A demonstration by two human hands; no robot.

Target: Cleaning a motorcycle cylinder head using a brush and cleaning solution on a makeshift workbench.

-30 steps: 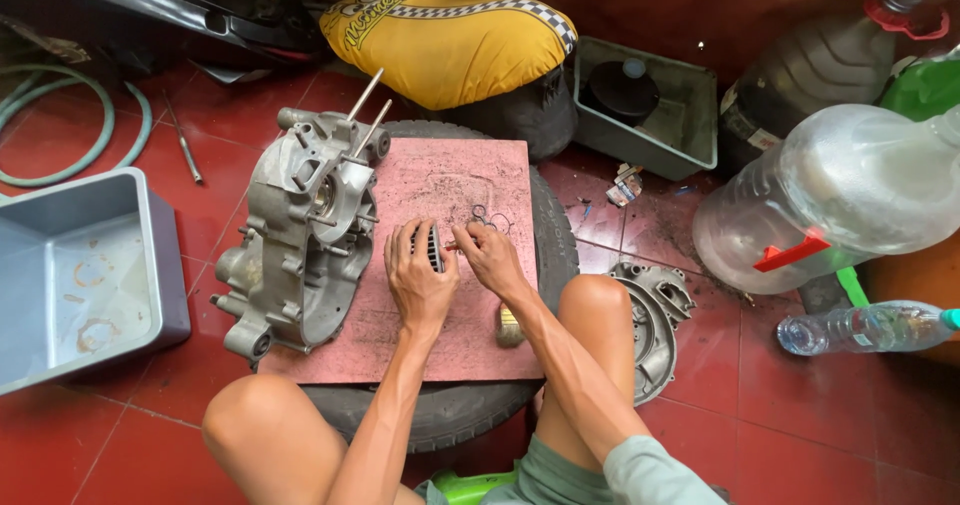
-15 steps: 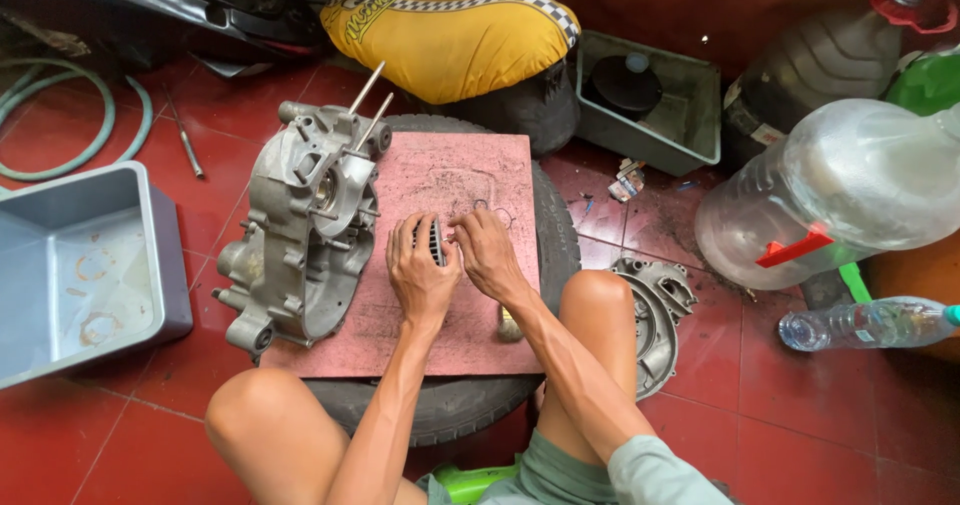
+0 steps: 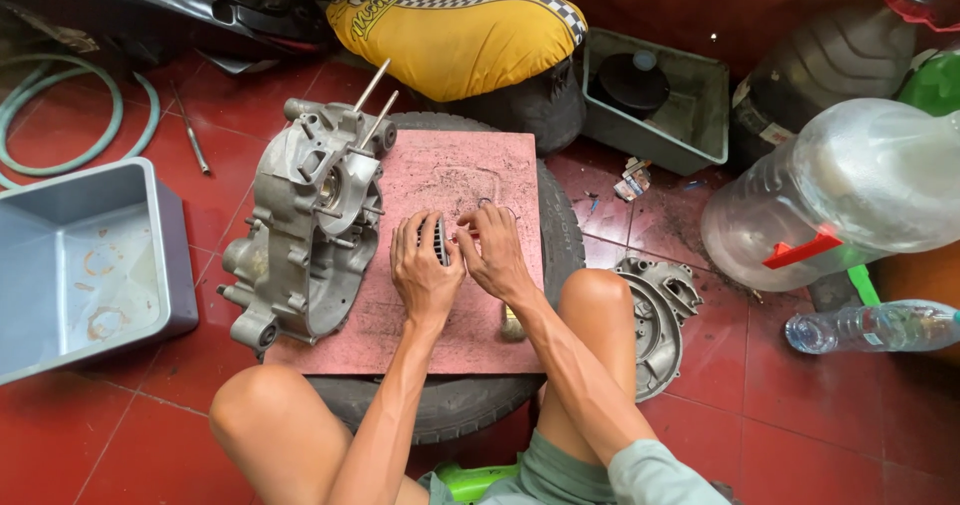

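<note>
Hands met over the middle of the pink board (image 3: 450,180), where we had our left hand (image 3: 422,270) curled shut around a small dark ribbed part (image 3: 440,240) and our right hand (image 3: 493,255) pinching at it from the right side, both braced on the board, it seemed, to keep the piece steady. Left of them lay the grey engine casing (image 3: 305,235) half on the board, which sat on a tyre (image 3: 560,235) as a bench. Our fingers hid most of the part, so we could not tell what it was.
</note>
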